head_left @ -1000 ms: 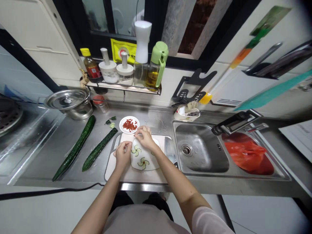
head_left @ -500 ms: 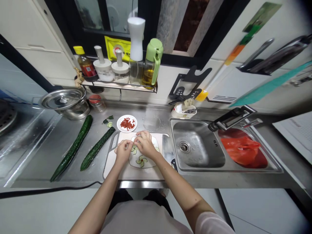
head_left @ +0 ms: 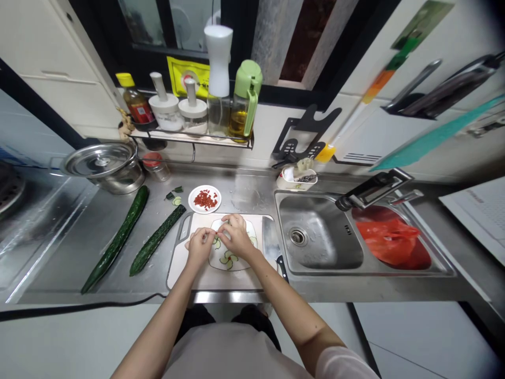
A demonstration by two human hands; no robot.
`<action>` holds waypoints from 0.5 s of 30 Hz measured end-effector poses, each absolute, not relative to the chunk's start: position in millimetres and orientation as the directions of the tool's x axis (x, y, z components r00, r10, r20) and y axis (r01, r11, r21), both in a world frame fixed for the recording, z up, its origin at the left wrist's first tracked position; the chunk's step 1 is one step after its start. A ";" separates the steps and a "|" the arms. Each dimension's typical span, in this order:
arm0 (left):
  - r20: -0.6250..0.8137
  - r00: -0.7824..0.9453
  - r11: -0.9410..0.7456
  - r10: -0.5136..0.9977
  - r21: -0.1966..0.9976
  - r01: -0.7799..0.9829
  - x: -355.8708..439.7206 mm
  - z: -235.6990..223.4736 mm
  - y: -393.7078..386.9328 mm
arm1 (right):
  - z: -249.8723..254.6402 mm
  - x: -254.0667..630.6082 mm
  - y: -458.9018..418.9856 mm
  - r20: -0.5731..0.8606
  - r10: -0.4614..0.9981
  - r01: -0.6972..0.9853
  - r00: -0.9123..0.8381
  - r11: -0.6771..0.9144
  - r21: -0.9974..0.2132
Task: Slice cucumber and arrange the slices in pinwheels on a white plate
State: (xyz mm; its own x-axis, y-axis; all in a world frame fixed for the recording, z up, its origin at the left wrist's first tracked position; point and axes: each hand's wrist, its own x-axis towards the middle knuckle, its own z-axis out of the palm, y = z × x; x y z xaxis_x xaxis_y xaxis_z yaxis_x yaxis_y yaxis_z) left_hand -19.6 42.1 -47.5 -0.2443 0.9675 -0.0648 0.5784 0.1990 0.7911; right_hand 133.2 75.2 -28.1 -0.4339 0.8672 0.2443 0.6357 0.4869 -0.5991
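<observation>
Over a white plate (head_left: pixel 241 263) on the cutting board (head_left: pixel 185 279), my left hand (head_left: pixel 200 243) and my right hand (head_left: pixel 235 236) meet with pinched fingertips. A tiny red piece, apparently a goji berry (head_left: pixel 216 233), shows between both sets of fingertips. Cucumber slices (head_left: pixel 229 259) lie on the plate in a pinwheel with a red centre. More slices are partly hidden under my hands. Behind the board, a small white dish (head_left: pixel 191 201) holds many such goji berries (head_left: pixel 205 199). A knife (head_left: pixel 282 267) lies along the board's right side, its blade on the board.
Left of the board lie a cut cucumber (head_left: pixel 158 241) and a whole cucumber (head_left: pixel 118 239), with cucumber scraps (head_left: pixel 176 200) behind. A steel pot (head_left: pixel 106 167) stands back left. At right are the sink (head_left: pixel 323 237), faucet (head_left: pixel 373 190) and a red plastic bag (head_left: pixel 390 239). A condiment rack (head_left: pixel 193 138) hangs above.
My hands stay over the plate. My right fingertips have shifted slightly, and the red piece between the fingertips is now visible. The whole view has moved a little.
</observation>
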 end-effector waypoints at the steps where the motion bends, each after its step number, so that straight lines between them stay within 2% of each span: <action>1: -0.070 -0.241 0.202 0.968 0.790 0.580 -19.4 -48.2 41.5 | -29.0 133.1 75.2 0.243 0.867 0.636 -0.435 0.487 -0.599; 7: -0.067 -0.264 0.222 0.962 0.756 0.616 -21.5 -51.2 38.4 | -41.9 132.7 75.3 0.199 0.880 0.666 -0.431 0.459 -0.588; 11: -0.035 -0.306 0.248 0.951 0.678 0.692 -24.8 -54.7 35.9 | -57.6 132.0 73.5 0.147 0.876 0.708 -0.460 0.462 -0.534; 15: -0.064 -0.289 0.267 0.955 0.607 0.749 -23.7 -58.1 33.0 | -69.5 130.8 72.1 0.119 0.866 0.730 -0.486 0.477 -0.489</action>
State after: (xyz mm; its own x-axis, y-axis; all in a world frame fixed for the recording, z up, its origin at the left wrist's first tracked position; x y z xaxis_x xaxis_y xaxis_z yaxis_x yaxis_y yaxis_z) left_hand -23.7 33.0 -58.1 -0.2889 0.9552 -0.0640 0.7487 0.2671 0.6067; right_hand 130.8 72.1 -69.5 -0.4864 0.8657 0.1186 0.7299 0.4772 -0.4894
